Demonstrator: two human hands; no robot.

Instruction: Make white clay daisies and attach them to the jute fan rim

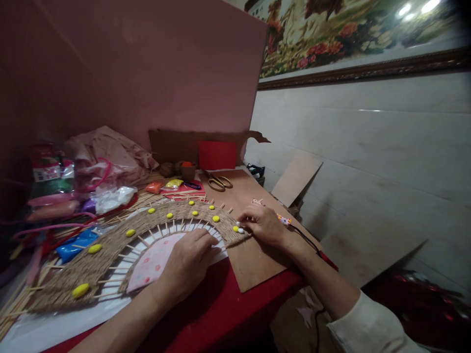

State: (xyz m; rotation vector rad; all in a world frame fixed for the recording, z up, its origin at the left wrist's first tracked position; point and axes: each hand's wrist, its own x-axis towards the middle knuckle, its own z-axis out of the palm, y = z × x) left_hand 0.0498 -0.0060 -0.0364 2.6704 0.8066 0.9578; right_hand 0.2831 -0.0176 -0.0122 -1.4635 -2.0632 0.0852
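A half-ring fan point(119, 260) of woven brown twine on thin wooden sticks lies across the table, dotted with several yellow clay discs point(130, 233). Pink patterned cloth point(156, 262) covers its inner half-circle. My left hand point(193, 260) is closed over the fan's inner edge at the right, fingertips by the sticks; its exact hold is partly hidden. At the fan's right end, my right hand point(263, 224) pinches a small white clay piece point(238, 223). Another white piece point(241, 230) sits just below, beside a yellow disc point(236, 229).
Gold-handled scissors point(217, 183) lie on a brown board point(253, 274) over a red tablecloth point(206, 314). Clay packets point(172, 184), a blue clay bag point(77, 245), loose sticks and plastic bags point(114, 198) crowd the left and back. A black cord point(307, 238) runs at right.
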